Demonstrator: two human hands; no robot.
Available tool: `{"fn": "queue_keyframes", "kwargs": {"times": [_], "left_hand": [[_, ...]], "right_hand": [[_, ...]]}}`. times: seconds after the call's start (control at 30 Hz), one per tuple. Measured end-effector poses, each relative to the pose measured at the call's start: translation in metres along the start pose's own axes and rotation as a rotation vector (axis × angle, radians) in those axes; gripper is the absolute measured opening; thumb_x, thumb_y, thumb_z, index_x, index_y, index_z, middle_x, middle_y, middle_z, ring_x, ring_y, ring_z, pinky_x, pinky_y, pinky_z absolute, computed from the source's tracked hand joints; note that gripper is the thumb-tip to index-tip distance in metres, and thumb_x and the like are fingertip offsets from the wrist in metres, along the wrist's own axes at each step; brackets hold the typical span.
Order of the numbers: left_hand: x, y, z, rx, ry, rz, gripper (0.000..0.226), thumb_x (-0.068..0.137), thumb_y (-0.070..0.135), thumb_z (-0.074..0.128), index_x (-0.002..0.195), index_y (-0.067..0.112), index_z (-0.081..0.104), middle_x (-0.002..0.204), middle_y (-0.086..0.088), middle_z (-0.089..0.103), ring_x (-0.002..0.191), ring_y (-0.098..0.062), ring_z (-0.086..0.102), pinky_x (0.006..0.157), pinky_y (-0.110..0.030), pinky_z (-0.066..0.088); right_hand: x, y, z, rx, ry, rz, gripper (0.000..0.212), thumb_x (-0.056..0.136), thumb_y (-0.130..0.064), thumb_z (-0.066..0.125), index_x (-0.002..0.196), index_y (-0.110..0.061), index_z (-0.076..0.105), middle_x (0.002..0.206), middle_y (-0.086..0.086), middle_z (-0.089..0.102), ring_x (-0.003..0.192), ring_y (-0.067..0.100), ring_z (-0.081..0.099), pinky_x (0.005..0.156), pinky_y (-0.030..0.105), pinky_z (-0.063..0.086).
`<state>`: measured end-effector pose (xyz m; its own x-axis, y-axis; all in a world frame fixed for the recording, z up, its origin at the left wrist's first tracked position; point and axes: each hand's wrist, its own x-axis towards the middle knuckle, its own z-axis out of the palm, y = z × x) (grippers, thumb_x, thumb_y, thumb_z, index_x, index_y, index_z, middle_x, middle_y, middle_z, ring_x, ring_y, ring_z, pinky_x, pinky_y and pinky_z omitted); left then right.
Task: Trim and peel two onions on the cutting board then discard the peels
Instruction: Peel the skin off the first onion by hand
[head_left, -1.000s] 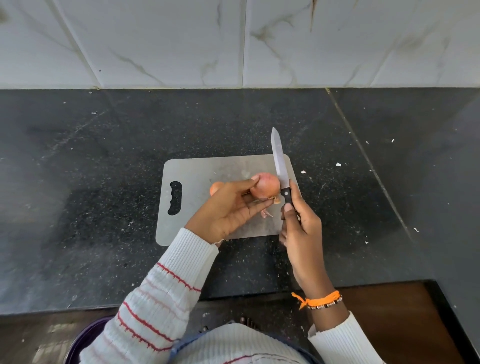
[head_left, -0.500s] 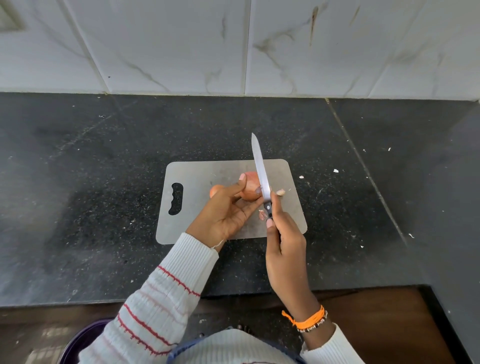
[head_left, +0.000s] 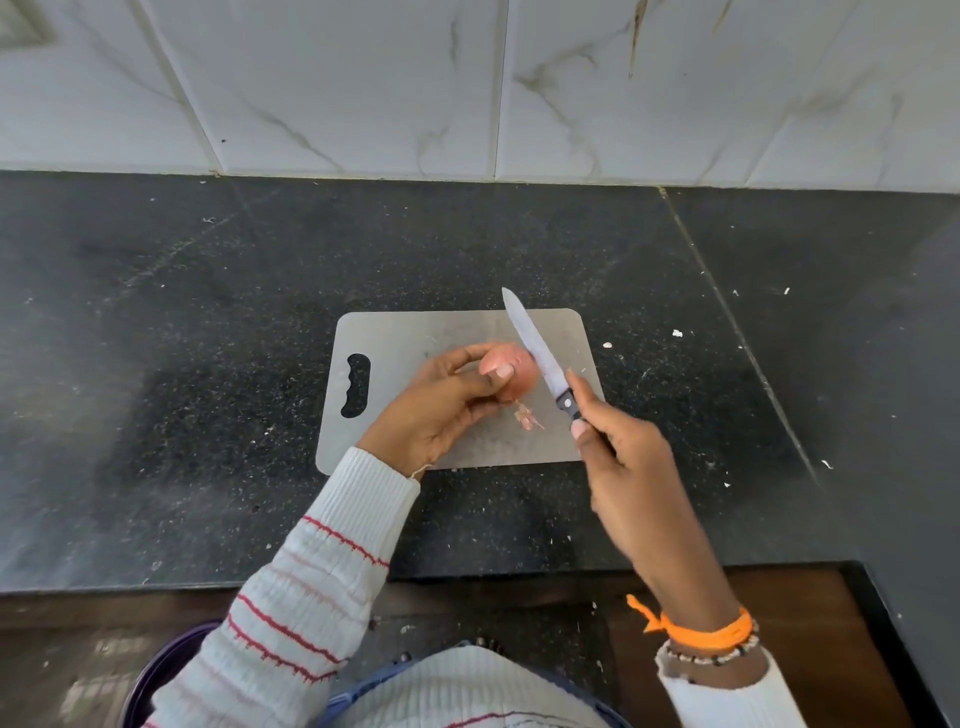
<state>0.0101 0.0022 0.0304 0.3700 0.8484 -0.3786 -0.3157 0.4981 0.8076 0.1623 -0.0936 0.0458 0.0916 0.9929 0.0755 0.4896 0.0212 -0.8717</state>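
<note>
The right hand swings the knife off the onion, blade now clear to its right; a trimmed scrap lies on the cutting board.

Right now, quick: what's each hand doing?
Left hand: fingers curled round the onion, holding it over the cutting board.
Right hand: gripping the knife by its handle, blade pointing away, beside the onion.

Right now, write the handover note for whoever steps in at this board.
Left hand grips one onion above the cutting board, skin mostly on.
Right hand holds the knife by its handle, blade just right of the onion; contact unclear.
Done: a small trimmed scrap lies on the board.
Left: finish trimming and peeling this onion, do the second (not visible now), discard the peels.
</note>
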Motion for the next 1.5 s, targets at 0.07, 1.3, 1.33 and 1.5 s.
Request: {"fn": "queue_keyframes", "kwargs": {"times": [0.07, 1.3, 1.33, 1.5], "left_hand": [[-0.002, 0.001, 0.000, 0.110, -0.044, 0.009, 0.041, 0.085, -0.001, 0.057, 0.126, -0.002, 0.050, 0.116, -0.017, 0.058, 0.101, -0.022, 0.061, 0.080, -0.024, 0.056], [-0.006, -0.015, 0.004, -0.052, 0.072, -0.013, 0.016, 0.090, 0.021, 0.057, 0.097, 0.007, 0.057, 0.085, -0.008, 0.063, 0.082, -0.014, 0.066, 0.075, -0.022, 0.057], [-0.006, -0.015, 0.004, -0.039, 0.071, -0.007, 0.016, 0.091, 0.020, 0.056, 0.098, 0.006, 0.057, 0.083, -0.008, 0.064, 0.081, -0.014, 0.066, 0.075, -0.022, 0.057], [-0.008, -0.012, 0.005, -0.009, 0.074, -0.012, 0.015, 0.094, 0.016, 0.050, 0.096, 0.003, 0.057, 0.076, -0.008, 0.061, 0.080, -0.017, 0.063, 0.077, -0.024, 0.057]], "right_hand": [[0.010, 0.002, -0.008, 0.078, -0.038, 0.053, 0.041, 0.098, -0.009, 0.042, 0.137, -0.022, 0.045, 0.066, -0.026, 0.038, 0.056, -0.007, 0.043, 0.060, 0.011, 0.029], [0.037, 0.024, 0.051, 0.177, 0.297, -0.277, 0.014, 0.082, 0.002, 0.066, 0.090, -0.009, 0.068, 0.087, 0.001, 0.066, 0.084, 0.010, 0.065, 0.074, 0.023, 0.053], [0.037, 0.025, 0.051, 0.184, 0.291, -0.266, 0.014, 0.083, 0.002, 0.065, 0.090, -0.009, 0.068, 0.087, 0.002, 0.067, 0.084, 0.010, 0.065, 0.075, 0.022, 0.052], [0.038, 0.029, 0.053, 0.290, 0.226, -0.163, 0.017, 0.085, 0.000, 0.062, 0.091, -0.015, 0.067, 0.091, 0.003, 0.069, 0.088, 0.017, 0.066, 0.080, 0.038, 0.055]]}}
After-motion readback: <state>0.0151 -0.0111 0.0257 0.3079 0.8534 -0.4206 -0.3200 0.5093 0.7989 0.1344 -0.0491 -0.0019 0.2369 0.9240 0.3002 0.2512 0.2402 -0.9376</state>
